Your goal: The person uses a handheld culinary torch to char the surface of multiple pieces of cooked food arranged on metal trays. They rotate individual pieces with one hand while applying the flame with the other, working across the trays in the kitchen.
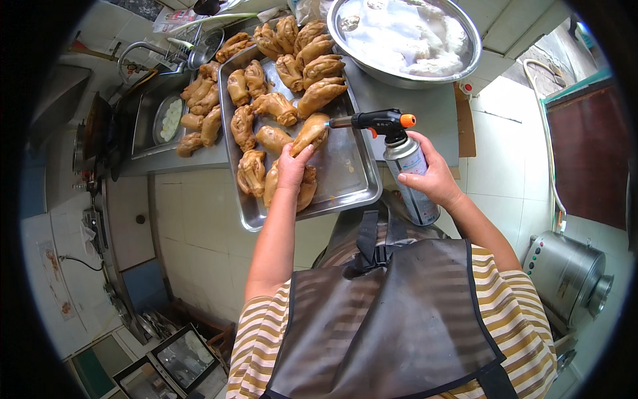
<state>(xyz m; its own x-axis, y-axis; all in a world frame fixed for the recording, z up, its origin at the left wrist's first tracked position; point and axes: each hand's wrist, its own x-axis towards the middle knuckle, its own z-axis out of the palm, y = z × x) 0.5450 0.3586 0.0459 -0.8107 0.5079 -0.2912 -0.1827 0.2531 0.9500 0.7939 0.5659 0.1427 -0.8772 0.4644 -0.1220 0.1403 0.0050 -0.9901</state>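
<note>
My left hand (pixel 294 167) grips the near end of a browned pig's trotter (pixel 311 132) and tilts it up over a deep stainless-steel tray (pixel 344 187). In my right hand (pixel 431 172) is a butane gas canister (pixel 407 164), topped by a black torch head (pixel 381 122) with orange knob and trigger. The torch nozzle points left at the held trotter, with a small bluish glow at its tip. Several more trotters (pixel 275 107) lie in the tray, mostly along its left and far sides. My left forearm partly hides those at the near edge.
Beyond the tray's right corner stands a large metal basin (pixel 403 82) holding pale pieces in cloudy liquid. More trotters (pixel 202 97) are piled left of the tray, beside a sink (pixel 142 127) with a bowl of white rounded pieces (pixel 172 119). A steel drum-shaped appliance (pixel 563 274) sits at right.
</note>
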